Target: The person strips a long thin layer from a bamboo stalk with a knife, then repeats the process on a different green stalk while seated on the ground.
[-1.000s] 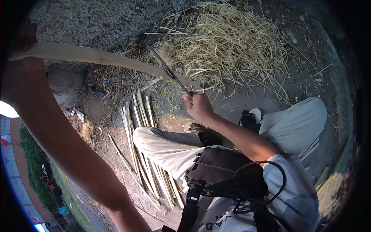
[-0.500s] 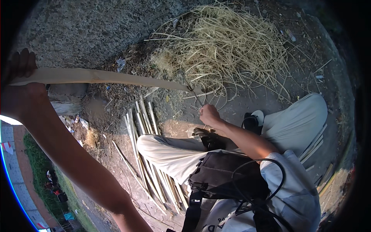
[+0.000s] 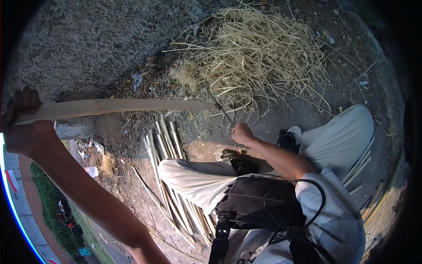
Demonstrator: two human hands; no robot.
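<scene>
**Holding a long strip flat**

The left hand (image 3: 24,121) wraps shut around one end of the long bamboo strip (image 3: 123,107) at the left edge. The strip runs sideways to the middle. There the right hand (image 3: 243,133) grips a knife (image 3: 221,109) at its far end.

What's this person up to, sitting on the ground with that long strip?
A person sits on bare ground, working a long bamboo strip. The left hand grips its near end, raised high; the right hand holds a thin blade where it meets the strip's far end. Split slats lie beside the leg, and a heap of pale shavings sits just beyond.
</scene>
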